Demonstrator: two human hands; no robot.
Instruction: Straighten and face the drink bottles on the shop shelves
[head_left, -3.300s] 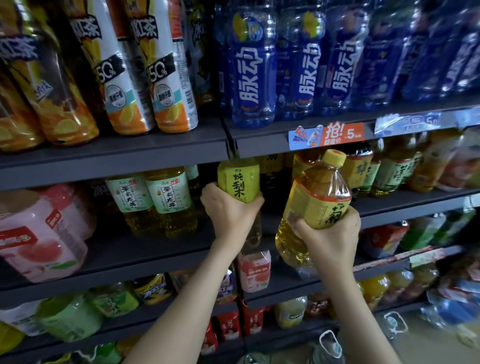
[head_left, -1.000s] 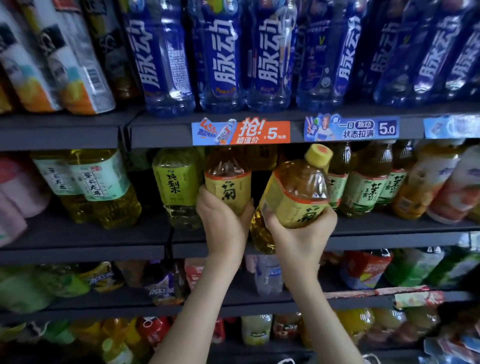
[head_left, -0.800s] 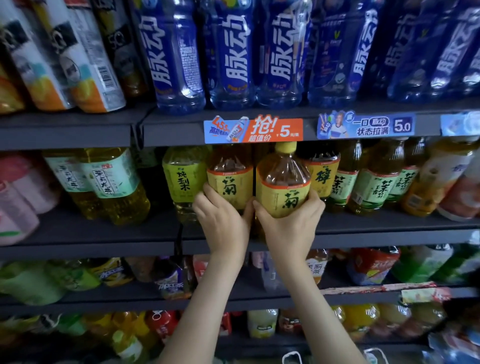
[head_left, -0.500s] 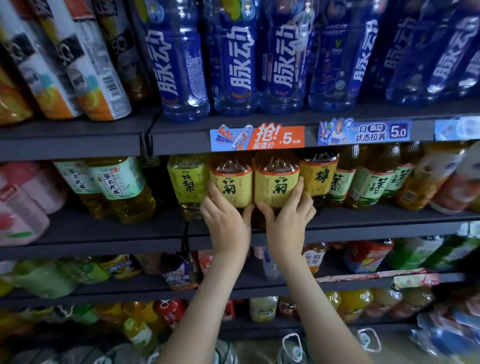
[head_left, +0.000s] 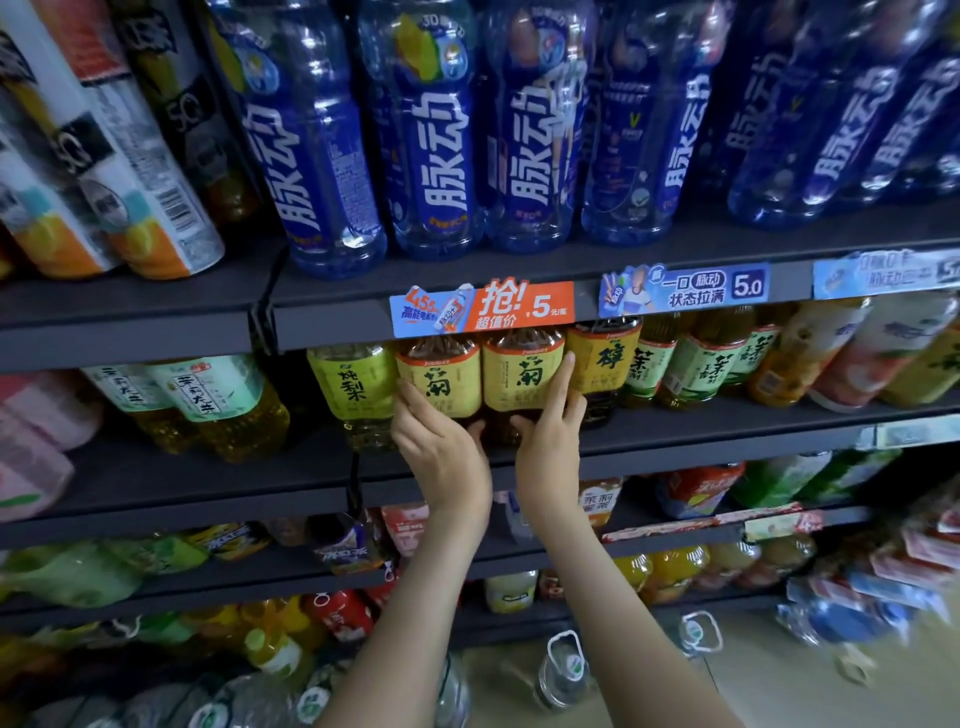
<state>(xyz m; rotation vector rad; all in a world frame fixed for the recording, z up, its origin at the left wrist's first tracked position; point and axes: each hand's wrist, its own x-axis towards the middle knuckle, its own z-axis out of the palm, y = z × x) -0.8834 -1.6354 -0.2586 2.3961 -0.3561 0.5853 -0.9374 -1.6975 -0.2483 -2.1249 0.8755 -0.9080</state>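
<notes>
Yellow-label left bottle (head_left: 439, 387) and right bottle (head_left: 522, 382) mid-frame: our left hand (head_left: 441, 452) and right hand (head_left: 550, 447) press them, fingers (head_left: 565, 366) straight, ungripped; we reckon an uneven shove could twist either askew.

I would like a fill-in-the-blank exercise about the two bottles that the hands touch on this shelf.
1. The left hand touches one tea bottle, the right hand its twin; both labels are ___.
2. Both stand ___, not tilted.
3. The big bottles on the shelf above are ___.
Missing words: yellow, upright, blue.
</notes>
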